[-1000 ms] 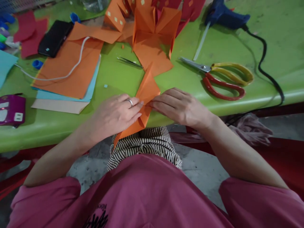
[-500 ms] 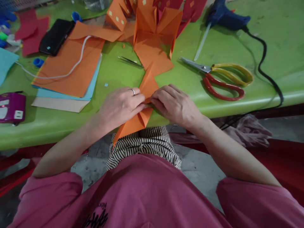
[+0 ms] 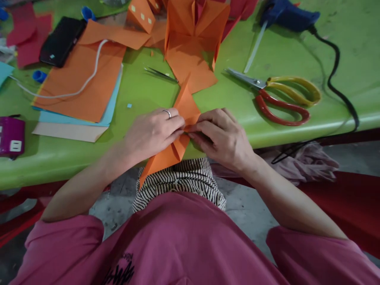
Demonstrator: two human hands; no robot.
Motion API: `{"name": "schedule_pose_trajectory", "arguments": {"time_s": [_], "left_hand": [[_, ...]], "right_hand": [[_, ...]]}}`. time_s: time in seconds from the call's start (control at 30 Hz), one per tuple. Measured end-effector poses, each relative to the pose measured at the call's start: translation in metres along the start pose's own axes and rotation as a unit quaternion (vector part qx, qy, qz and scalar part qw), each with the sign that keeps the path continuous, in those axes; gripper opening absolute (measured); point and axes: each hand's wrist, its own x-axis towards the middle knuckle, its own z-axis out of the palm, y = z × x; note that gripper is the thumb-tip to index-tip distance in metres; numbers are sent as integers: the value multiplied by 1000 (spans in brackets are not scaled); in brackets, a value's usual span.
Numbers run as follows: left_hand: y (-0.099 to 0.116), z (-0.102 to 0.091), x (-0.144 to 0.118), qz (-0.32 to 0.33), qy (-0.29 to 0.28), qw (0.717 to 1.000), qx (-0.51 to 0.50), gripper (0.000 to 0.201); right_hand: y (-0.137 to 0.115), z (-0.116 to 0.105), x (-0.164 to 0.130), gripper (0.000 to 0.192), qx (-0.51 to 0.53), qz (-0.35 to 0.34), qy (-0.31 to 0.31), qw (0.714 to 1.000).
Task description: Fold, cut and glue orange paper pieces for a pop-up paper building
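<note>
A folded orange paper piece lies at the near edge of the green table, its lower corner hanging over the edge. My left hand, with a ring on one finger, presses down on its left side. My right hand pinches the paper's right side, fingertips meeting those of the left hand at the fold. Both hands cover the middle of the piece.
Scissors with yellow and red handles lie to the right, a blue glue gun with a black cord behind them. Tweezers, folded orange shapes, stacked paper sheets, a black phone and a purple device lie around.
My fingers have gone from lying flat on the paper to pinching it at the fold; the right hand's fingers curled in and both hands shifted slightly.
</note>
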Motion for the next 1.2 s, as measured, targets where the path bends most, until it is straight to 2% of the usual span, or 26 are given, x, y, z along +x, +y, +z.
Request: {"name": "schedule_pose_trajectory", "arguments": {"time_s": [0.2,0.43,0.77,0.9,1.03,1.2], "left_hand": [[1,-1,3,-32,-27,998,-40,16],[1,0,5,-67,-28,993,-95,13],[1,5,9,-92,-7,987,-128,8],[-7,5,6,-80,-19,983,-162,4],[-13,1,0,-63,-11,978,-201,16],[-12,-1,-5,-55,-10,981,-186,13]], "right_hand": [[-6,-1,2,20,-7,92,-31,995],[-8,-2,8,17,30,151,-48,987],[-8,-6,11,12,74,173,-40,981],[-8,-5,11,14,73,169,-42,982],[-7,-4,11,15,72,176,-54,980],[-11,-6,14,13,54,185,-63,979]]}}
